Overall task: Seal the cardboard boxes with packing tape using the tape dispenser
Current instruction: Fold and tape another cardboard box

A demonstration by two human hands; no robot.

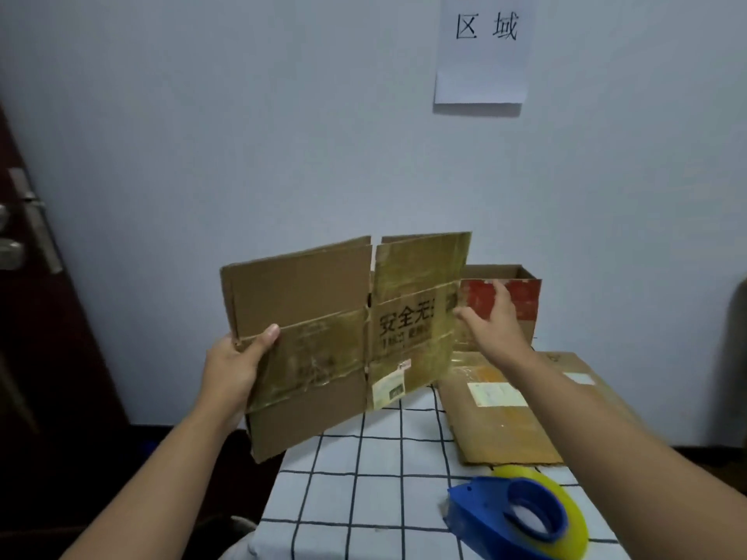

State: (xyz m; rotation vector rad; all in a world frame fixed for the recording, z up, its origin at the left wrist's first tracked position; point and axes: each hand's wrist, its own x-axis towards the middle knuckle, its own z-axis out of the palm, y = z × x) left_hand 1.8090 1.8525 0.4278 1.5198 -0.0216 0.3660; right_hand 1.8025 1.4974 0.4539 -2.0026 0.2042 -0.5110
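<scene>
You are holding a flattened brown cardboard box (pixel 343 337) upright over the counter's (pixel 364 478) left edge. Your left hand (pixel 234 365) is gripping its left edge at 9 o'clock, thumb in front. Your right hand (pixel 491 317) is reaching to its right edge at 3 o'clock, fingers loosely spread, gripping nothing. A red-sided open carton (pixel 509 293) is standing just behind it. A flat cardboard sheet (pixel 517 414) is lying at 4 o'clock; the blue tape dispenser with yellow tape (pixel 521 515) is resting at 5 o'clock.

Both hands raised, left (pixel 232 367) gripping, right (pixel 491 321) spread.
</scene>
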